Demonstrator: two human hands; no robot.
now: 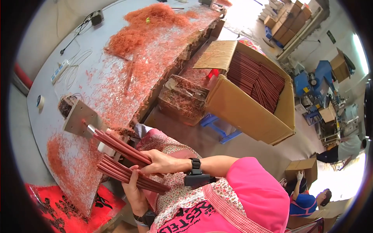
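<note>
My right hand (pixel 160 161) is closed round a bundle of slender dark red rods (pixel 121 146). Their far ends point up and left, close to a silver tube (pixel 91 129) in front of an upright metal plate (pixel 81 117). Just below, my left hand (pixel 135 191) grips a second bundle of the same rods (pixel 110 168), whose near ends reach back toward my apron. The two bundles lie almost side by side, and my hands nearly touch. Whether a rod end sits inside the silver tube, I cannot tell.
Orange-red shavings (pixel 132 35) are heaped and strewn over the pale table (pixel 42 83). A power strip (pixel 60 72) and a tape roll (pixel 40 101) lie at its left. To the right, a cardboard box (pixel 248 112) full of rods stands by a blue stool (pixel 221 128). Another person (pixel 305 204) handles a carton.
</note>
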